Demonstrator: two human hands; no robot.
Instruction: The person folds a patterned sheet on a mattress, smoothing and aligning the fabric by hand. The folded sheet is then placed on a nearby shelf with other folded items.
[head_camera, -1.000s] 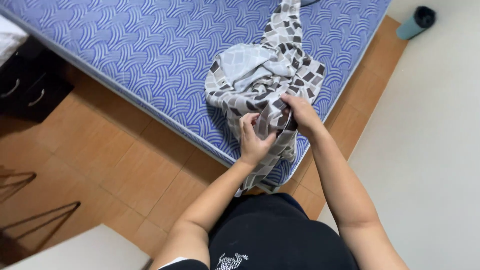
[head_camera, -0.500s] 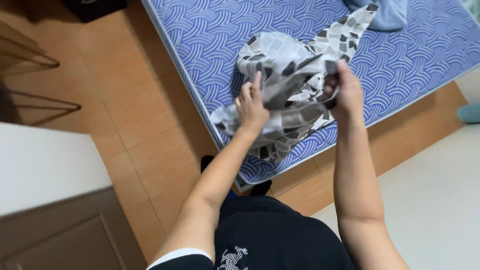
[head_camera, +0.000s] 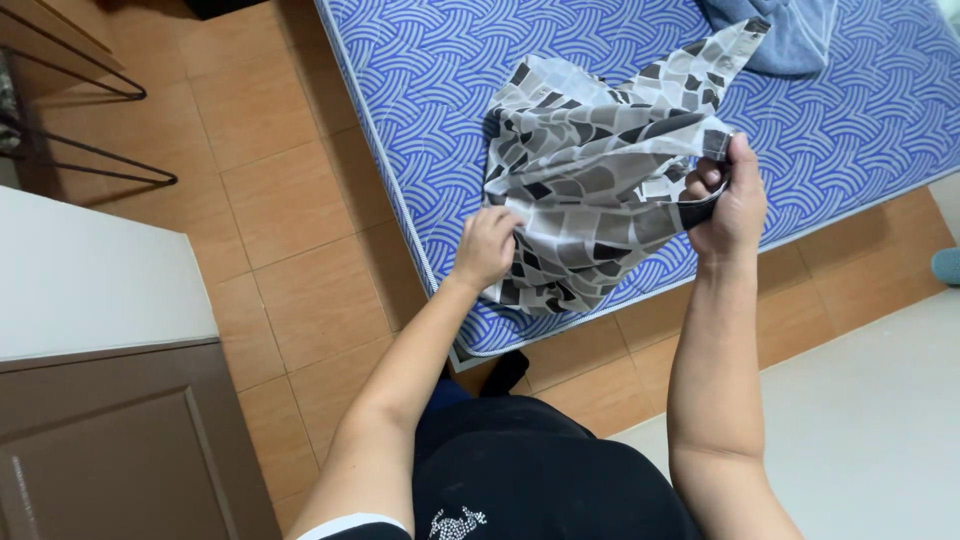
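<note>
Far out to the left of my left hand I see a white cabinet top (head_camera: 90, 280) with a brown door (head_camera: 110, 450) below it, and beyond that some thin black metal legs (head_camera: 90, 160) standing on the tiled floor (head_camera: 270, 200). My left hand (head_camera: 487, 247) is closed on the lower left edge of a patterned cloth (head_camera: 590, 190), fingers curled into the fabric, knuckles up. The cloth is a mosaic of grey, white and black patches; it is lifted and stretched between my two hands, with one corner trailing up and away to the right and its lower folds hanging just over the near edge of the mattress. Under both hands lies the bed, a blue mattress (head_camera: 420, 130) with a wavy white pattern and a pale piped rim. My right hand (head_camera: 727, 200) is clamped on the right edge of the cloth, thumb and fingers pinching a dark hem, held a little higher than the left. Beyond my right hand, well apart from it, a blue garment (head_camera: 785, 35) lies on the mattress. Below my right arm the floor changes from tiles to a pale, smooth surface (head_camera: 870, 420).
</note>
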